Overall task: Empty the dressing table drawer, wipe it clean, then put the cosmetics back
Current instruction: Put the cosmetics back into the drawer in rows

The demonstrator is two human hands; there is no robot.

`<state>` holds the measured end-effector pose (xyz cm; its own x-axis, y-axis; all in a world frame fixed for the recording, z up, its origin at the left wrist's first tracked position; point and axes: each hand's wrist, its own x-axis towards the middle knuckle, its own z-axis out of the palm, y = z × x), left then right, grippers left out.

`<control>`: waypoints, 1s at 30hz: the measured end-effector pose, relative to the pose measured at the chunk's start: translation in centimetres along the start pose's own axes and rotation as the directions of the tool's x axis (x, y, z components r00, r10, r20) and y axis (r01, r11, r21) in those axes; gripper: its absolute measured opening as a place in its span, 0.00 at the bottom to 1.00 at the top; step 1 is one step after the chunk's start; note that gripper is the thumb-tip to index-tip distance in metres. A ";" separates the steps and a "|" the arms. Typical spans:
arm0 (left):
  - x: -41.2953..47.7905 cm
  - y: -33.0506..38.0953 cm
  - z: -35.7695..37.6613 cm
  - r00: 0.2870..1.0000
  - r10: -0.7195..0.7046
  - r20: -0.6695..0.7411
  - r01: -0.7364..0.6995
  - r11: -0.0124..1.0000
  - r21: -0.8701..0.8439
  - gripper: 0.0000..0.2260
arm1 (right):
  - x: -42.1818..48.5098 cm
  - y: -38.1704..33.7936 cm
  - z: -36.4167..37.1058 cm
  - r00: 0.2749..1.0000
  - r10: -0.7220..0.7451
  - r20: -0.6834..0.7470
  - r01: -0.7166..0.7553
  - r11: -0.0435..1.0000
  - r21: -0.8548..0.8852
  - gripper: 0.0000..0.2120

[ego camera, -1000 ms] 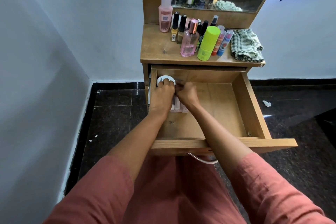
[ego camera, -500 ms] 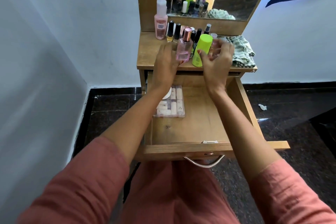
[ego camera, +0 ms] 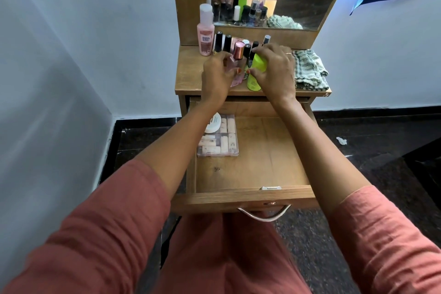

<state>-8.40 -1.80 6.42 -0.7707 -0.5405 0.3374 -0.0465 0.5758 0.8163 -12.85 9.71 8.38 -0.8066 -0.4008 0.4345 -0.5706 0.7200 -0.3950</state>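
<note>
left hand (ego camera: 218, 76) gripping pink bottle (ego camera: 236, 64), right hand (ego camera: 274, 71) gripping green bottle (ego camera: 256, 71)

Both arms extended; left hand (ego camera: 218, 76), right hand (ego camera: 274, 71) fingers curled, gripping.

Soft daylight, wide-angle edge distortion

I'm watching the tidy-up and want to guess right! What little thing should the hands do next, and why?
Probably lift the pink perfume bottle and the green bottle off the tabletop and lower them into the drawer. The left hand and right hand already wrap them, and the drawer holds only a clear case and a white compact, with bare wood beside.
</note>
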 end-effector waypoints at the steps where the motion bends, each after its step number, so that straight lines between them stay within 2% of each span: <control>1: -0.2 0.0 -0.1 1.000 0.007 0.000 -0.007 1.000 -0.009 0.12 | -0.2 -0.1 -0.1 0.999 -0.029 0.019 0.028 0.999 0.021 0.21; 7: -1.3 0.3 -0.4 0.999 0.035 0.005 -0.035 0.999 -0.024 0.10 | -1.3 -0.7 -0.8 0.996 -0.073 0.049 0.074 0.997 -0.009 0.24; 12: -2.8 0.8 -0.9 0.998 0.059 0.035 -0.057 0.997 -0.061 0.11 | -2.7 -0.2 -2.0 0.997 -0.029 0.067 0.019 0.988 0.153 0.24; 17: -4.9 1.2 -0.9 0.989 0.104 0.101 -0.088 0.983 -0.159 0.11 | -4.7 1.4 -3.3 0.996 0.009 0.085 -0.026 0.979 0.202 0.26; 22: -6.6 0.4 1.6 0.976 0.025 0.218 0.010 0.987 -0.157 0.13 | -6.1 4.6 -3.5 0.986 0.108 0.123 -0.127 0.980 0.156 0.26; 25: -7.6 -0.2 3.5 0.965 -0.036 0.260 0.081 0.983 -0.165 0.10 | -6.9 6.9 -3.0 0.971 0.177 0.160 -0.198 0.972 0.128 0.25; 30: -8.5 -0.8 5.8 0.956 -0.073 0.286 0.116 0.984 -0.138 0.07 | -7.9 9.9 -1.3 0.948 0.261 0.183 -0.277 0.958 0.069 0.23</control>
<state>-5.52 5.95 0.19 -0.9146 -0.3832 0.1290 -0.0475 0.4186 0.9069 -11.91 20.81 2.07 -0.9418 -0.2952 0.1607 -0.3336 0.7623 -0.5546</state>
